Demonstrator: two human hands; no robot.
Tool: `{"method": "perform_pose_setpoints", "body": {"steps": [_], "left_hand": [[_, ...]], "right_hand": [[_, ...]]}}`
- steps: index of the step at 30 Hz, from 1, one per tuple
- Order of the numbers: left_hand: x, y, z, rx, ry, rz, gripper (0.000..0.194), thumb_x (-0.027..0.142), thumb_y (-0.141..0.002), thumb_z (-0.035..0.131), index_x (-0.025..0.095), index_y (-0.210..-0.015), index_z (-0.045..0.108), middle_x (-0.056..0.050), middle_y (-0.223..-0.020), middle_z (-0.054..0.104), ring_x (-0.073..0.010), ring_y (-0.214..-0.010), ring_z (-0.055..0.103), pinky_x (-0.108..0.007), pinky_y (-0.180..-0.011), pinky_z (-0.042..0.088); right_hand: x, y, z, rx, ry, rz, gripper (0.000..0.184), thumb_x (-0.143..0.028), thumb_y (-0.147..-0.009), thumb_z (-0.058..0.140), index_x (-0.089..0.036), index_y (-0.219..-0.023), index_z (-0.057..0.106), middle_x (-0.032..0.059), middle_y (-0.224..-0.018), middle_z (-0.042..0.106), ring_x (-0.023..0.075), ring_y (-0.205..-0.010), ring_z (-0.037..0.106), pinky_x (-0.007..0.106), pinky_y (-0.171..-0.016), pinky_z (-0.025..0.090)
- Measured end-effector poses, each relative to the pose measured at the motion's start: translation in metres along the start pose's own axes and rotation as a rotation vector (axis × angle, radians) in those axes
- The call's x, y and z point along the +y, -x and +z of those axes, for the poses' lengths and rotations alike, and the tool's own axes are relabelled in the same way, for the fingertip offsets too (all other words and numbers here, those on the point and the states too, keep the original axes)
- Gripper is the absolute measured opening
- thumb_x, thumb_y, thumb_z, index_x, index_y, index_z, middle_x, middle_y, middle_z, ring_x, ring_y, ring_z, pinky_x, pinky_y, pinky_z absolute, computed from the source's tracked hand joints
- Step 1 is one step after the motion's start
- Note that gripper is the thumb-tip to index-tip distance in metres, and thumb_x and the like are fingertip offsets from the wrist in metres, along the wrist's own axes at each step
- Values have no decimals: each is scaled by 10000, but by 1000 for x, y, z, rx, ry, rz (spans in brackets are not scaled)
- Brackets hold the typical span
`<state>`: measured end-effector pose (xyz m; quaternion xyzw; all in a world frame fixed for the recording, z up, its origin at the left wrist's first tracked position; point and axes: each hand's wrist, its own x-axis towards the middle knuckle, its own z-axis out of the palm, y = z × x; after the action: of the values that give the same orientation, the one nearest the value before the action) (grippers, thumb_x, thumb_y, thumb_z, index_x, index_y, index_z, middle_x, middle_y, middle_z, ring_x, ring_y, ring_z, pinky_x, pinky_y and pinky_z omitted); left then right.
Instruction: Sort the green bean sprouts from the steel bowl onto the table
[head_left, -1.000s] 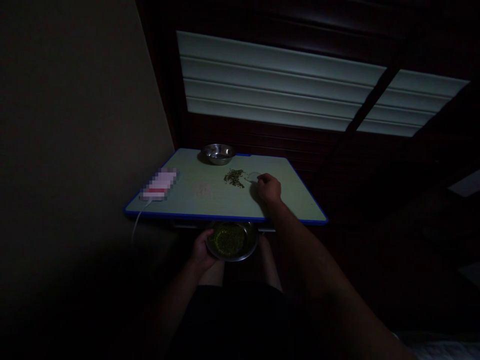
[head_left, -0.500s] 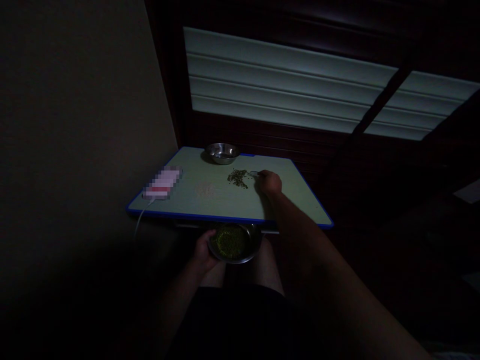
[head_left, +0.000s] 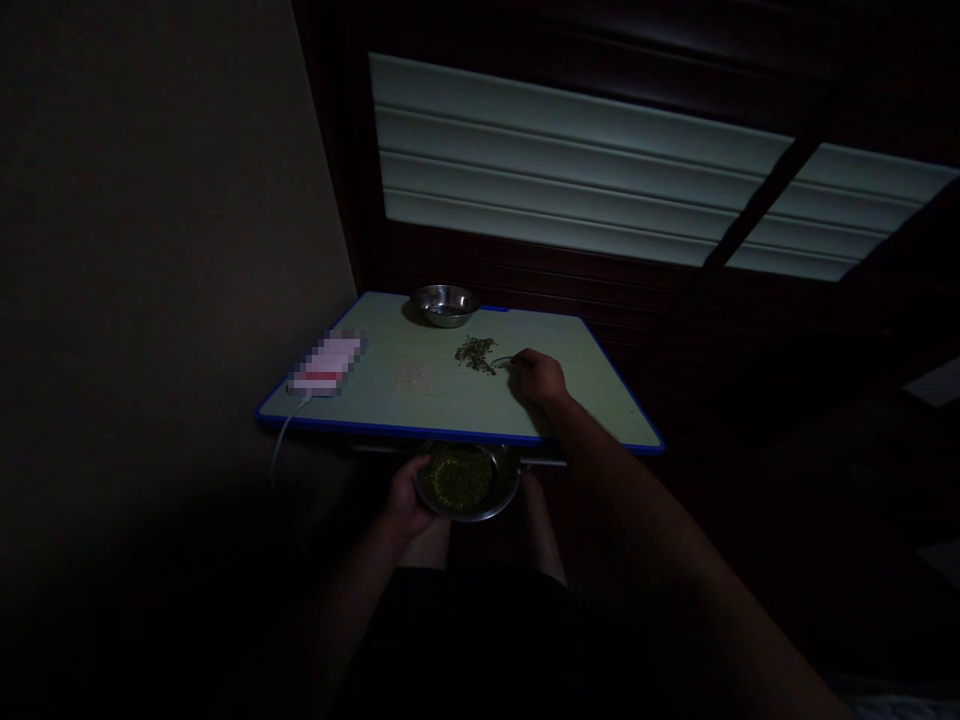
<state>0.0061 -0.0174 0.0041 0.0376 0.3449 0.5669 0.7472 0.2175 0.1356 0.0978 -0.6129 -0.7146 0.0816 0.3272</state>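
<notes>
My left hand grips the rim of a metal bowl, held below the table's front edge above my lap. Small green beans lie inside it, mostly toward its left side. On the table, my right hand is closed around a spoon, most of its handle hidden by the fingers. The spoon's tip touches the right edge of a loose, scattered pile of small greenish-brown beans. In the dim light I cannot make out whether the spoon carries any.
A second metal bowl stands at the table's back edge. At the left lies a blurred-out phone-like object with a white cable hanging over the front edge. A faint pale patch marks the tabletop. Walls and cabinet panels rise behind.
My right hand has moved slightly toward me, bringing the spoon's tip lower and a little left, to the near right side of the pile. The left hand still holds its bowl.
</notes>
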Motion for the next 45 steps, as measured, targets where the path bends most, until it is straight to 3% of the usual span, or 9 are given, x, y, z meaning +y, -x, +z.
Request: {"method": "perform_pose_setpoints", "body": {"steps": [11,25,30,39,45], "left_hand": [[-2,-3,-3,-1,-6,28,275,214,-762,552,105,-966,702,-115,-837,772,-283,-881,716,-455,-927,506],[-1,-4,-5,-8,15,0,353,212,-752,544,120,-1059,689,-104,-828,773,-291,-860,719,-471,-901,515],[-1,0,0,20,-9,10,299,214,-756,538,114,-987,700,-100,-794,769,-276,-819,720,-452,-890,523],[-1,-3,-4,-2,-4,-7,364,218,-742,551,118,-1065,685,-104,-820,769,-310,-898,711,-495,-909,512],[-1,0,1,24,-11,21,282,207,-742,560,100,-961,702,-124,-814,765,-310,-929,704,-467,-924,508]], "right_hand": [[-11,20,-7,17,58,-8,212,-227,-828,519,-228,-921,710,48,-962,748,192,-860,653,269,-760,456],[-13,21,-9,23,-12,50,193,-257,-811,521,-225,-846,708,35,-859,741,183,-798,643,262,-721,460],[-13,21,-9,8,-30,17,199,-250,-805,525,-213,-856,715,41,-861,737,180,-804,642,261,-732,458],[-13,20,-7,-42,-60,-24,204,-227,-807,532,-199,-885,718,34,-865,731,167,-811,632,257,-760,458],[-13,20,-6,-73,-112,-94,215,-217,-814,514,-186,-887,714,39,-871,722,162,-830,628,257,-778,453]]}}
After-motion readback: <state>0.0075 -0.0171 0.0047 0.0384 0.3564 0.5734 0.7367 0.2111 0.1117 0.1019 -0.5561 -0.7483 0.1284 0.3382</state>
